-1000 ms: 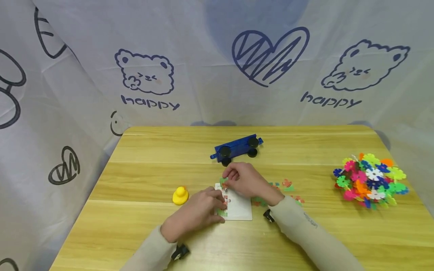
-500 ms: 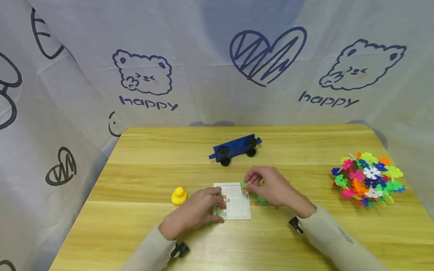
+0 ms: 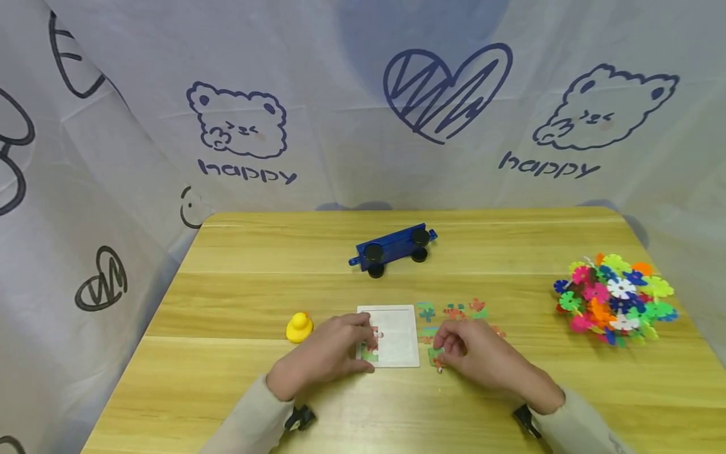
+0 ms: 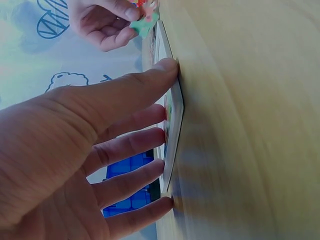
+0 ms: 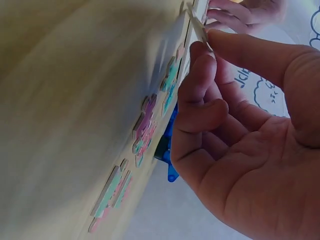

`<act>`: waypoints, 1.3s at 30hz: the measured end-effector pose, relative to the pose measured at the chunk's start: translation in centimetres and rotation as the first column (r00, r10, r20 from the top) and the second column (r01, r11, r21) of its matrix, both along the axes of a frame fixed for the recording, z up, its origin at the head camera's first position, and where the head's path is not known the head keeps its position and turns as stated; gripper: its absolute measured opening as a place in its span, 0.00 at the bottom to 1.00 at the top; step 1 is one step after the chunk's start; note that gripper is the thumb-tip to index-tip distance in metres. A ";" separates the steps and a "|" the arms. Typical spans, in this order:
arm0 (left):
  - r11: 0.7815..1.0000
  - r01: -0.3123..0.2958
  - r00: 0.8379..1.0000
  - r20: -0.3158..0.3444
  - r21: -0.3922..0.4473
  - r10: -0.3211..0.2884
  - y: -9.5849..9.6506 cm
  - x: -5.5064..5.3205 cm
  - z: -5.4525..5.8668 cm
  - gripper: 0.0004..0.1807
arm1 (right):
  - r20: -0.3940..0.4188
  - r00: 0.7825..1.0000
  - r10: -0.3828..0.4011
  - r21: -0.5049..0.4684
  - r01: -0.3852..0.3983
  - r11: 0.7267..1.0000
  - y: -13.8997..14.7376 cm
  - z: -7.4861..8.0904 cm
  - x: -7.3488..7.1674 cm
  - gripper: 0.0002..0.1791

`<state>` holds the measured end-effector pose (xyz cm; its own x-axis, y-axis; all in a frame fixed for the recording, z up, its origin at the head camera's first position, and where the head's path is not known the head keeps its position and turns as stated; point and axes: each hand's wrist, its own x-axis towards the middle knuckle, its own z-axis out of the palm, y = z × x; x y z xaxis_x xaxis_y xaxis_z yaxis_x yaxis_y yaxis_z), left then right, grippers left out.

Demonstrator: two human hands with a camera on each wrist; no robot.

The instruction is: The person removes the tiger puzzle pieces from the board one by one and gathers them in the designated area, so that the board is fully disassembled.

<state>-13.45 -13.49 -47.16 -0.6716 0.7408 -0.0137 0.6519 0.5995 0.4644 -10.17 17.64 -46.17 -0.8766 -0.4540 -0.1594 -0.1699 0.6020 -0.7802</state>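
Note:
A white puzzle board (image 3: 397, 340) lies flat on the table, with a few fitted pieces (image 3: 371, 353) along its left side. My left hand (image 3: 331, 348) rests at the board's left edge; its fingers stretch out spread and touch the board, the thumb at the near corner in the left wrist view. My right hand (image 3: 473, 353) pinches a green and red puzzle piece (image 3: 435, 357) between thumb and forefinger, just right of the board. In the right wrist view this piece (image 5: 199, 31) is seen edge-on, tilted above the table. Loose puzzle pieces (image 3: 455, 311) lie beyond the right hand.
A yellow rubber duck (image 3: 299, 328) stands left of the left hand. Behind the board lies a blue toy wagon (image 3: 394, 248) with black wheels. At the right is a heap of colourful flower-shaped plastic discs (image 3: 615, 299). A printed cloth (image 3: 340, 126) hangs behind the table.
My right hand has carried the puzzle piece from the board's upper left to the right, off the board and nearer to me. The left hand has stayed in place.

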 end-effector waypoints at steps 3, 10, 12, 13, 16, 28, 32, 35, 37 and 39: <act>1.000 0.004 1.000 0.000 0.008 -0.004 0.0 0.0 0.0 0.14 | 0.012 1.000 0.000 0.000 0.000 1.000 -0.1 -0.2 0.3 0.05; 0.999 0.029 0.999 -0.019 0.027 -0.029 -0.1 -0.1 -0.2 0.09 | -0.017 0.998 -0.057 0.094 0.058 0.994 -0.7 -0.5 0.7 0.09; 0.999 0.029 0.999 -0.018 0.022 -0.029 -0.2 -0.1 -0.2 0.08 | -0.027 0.997 -0.073 0.126 0.076 0.989 -0.8 -0.5 0.8 0.09; 0.999 0.029 0.999 -0.016 0.019 -0.028 -0.2 -0.1 -0.2 0.08 | -0.032 0.996 -0.083 0.143 0.086 0.986 -0.9 -0.4 0.9 0.09; 1.000 0.021 1.000 -0.003 0.011 -0.021 -0.3 -0.1 -0.1 0.08 | -0.050 0.993 -0.108 0.184 0.116 0.976 -1.1 -0.2 1.1 0.11; 0.999 -0.047 0.997 0.060 -0.004 0.047 -0.3 0.0 -0.1 0.07 | -0.053 0.997 -0.049 0.237 0.060 0.970 -1.8 0.7 0.8 0.13; 0.999 -0.044 0.998 0.053 -0.004 0.044 -0.2 0.0 -0.1 0.07 | -0.045 0.999 -0.020 0.286 0.032 0.958 -1.9 0.7 0.9 0.13; 0.999 -0.047 0.998 0.052 -0.004 0.048 -0.3 0.0 -0.1 0.07 | -0.058 0.998 -0.032 0.301 0.049 0.952 -1.9 0.6 0.9 0.13; 0.999 -0.048 0.997 0.052 -0.003 0.048 -0.3 -0.1 -0.2 0.07 | -0.064 0.997 -0.045 0.308 0.063 0.949 -2.0 0.6 0.9 0.13; 0.999 -0.045 0.998 0.047 -0.001 0.045 -0.3 -0.1 -0.2 0.08 | -0.066 0.996 -0.057 0.315 0.075 0.946 -2.0 0.6 0.9 0.13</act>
<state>-13.52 -13.77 -47.35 -0.7031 0.7096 -0.0460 0.6014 0.6280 0.4940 -9.31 15.62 -45.62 -0.9144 -0.3290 -0.2359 -0.1589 0.8277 -0.5382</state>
